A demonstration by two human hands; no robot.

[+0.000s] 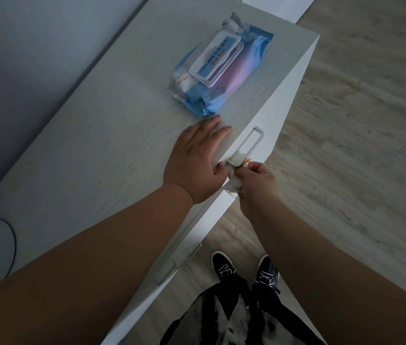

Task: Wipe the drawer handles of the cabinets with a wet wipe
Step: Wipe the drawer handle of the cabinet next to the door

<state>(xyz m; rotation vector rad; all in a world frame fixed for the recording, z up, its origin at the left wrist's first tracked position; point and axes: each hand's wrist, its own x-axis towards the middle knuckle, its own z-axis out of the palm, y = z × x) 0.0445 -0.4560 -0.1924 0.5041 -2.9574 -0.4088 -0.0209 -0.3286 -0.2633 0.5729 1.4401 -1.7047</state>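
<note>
My right hand (pixel 256 180) pinches a white wet wipe (pixel 235 181) and holds it against the near end of a pale bar-shaped drawer handle (pixel 251 141) on the front of the white cabinet (pixel 289 95). My left hand (pixel 197 160) lies flat on the cabinet top by its front edge, fingers straight, thumb next to the wipe. A second drawer handle (pixel 179 262) shows lower on the cabinet front, near my body.
A blue pack of wet wipes (pixel 222 68) with a white flip lid lies on the cabinet top beyond my left hand. A grey wall runs along the left. Wood-look floor lies to the right; my black shoes (pixel 244 270) stand close to the cabinet.
</note>
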